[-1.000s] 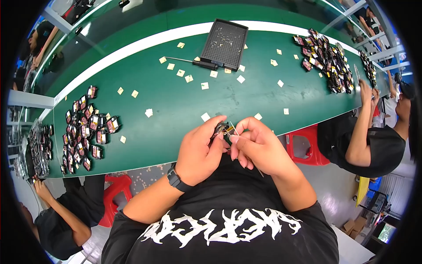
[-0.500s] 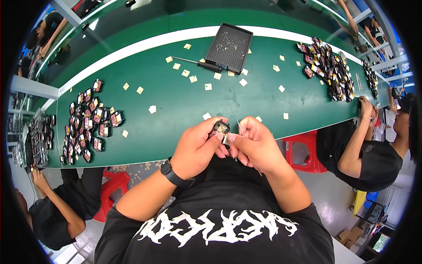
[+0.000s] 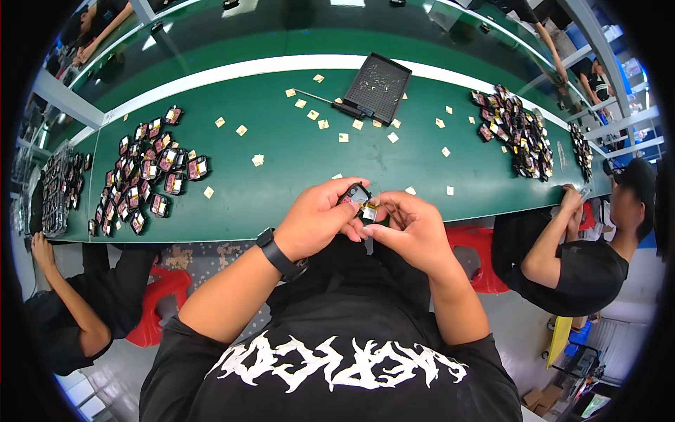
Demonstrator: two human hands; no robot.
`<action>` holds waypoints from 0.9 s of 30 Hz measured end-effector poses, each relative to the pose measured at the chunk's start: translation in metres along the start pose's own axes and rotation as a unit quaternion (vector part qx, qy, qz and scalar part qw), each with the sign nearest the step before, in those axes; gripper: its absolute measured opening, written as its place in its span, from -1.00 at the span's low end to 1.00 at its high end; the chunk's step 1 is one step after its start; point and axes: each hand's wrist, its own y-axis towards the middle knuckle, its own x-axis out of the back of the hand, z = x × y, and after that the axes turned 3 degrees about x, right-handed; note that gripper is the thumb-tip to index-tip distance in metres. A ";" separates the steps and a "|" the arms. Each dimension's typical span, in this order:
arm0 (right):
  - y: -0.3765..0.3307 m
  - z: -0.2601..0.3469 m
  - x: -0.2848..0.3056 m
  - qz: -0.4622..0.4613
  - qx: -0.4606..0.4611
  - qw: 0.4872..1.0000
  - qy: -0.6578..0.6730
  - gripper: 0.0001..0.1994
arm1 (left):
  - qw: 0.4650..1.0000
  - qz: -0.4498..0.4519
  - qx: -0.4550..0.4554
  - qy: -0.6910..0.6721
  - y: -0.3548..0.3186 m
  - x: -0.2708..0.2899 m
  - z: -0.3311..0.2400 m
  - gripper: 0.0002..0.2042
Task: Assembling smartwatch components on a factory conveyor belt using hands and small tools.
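Observation:
My left hand (image 3: 318,218), a black watch on its wrist, is closed around a small black-framed electronic module (image 3: 361,191). The module is tilted above the table's near edge. A small yellow and silver piece (image 3: 370,210) shows at its right side. The curled fingers of my right hand (image 3: 411,228) meet the module there, with the thumb lower and a little apart. Whatever those fingers hold is hidden.
Piles of similar modules lie on the green table (image 3: 295,155), one pile (image 3: 144,169) at left and another (image 3: 517,133) at right. Small pale squares (image 3: 343,138) are scattered about. Farther back are a black tray (image 3: 380,84) and a screwdriver (image 3: 320,98). Co-workers (image 3: 562,260) sit at both sides.
The thin metal tool that showed in my right hand is out of sight. The right thumb has come off the module, whose grey inner face shows more. The whole view has shifted slightly.

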 end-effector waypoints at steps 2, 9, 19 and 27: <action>0.001 0.009 -0.002 -0.014 0.037 0.994 -0.105 -0.74 | 1.000 0.002 -0.013 0.006 0.000 0.000 0.001 -0.62; 0.000 0.009 -0.007 -0.073 0.073 0.986 -0.134 -0.81 | 0.999 0.021 -0.037 0.022 -0.001 -0.002 0.003 -0.63; 0.010 0.025 -0.013 -0.033 0.141 0.948 -0.283 -0.79 | 0.998 0.022 -0.051 -0.005 -0.002 0.005 0.004 -0.66; 0.010 0.026 -0.019 -0.065 -0.061 0.996 -0.006 -0.90 | 0.999 0.033 -0.033 0.020 -0.004 0.009 0.000 -0.68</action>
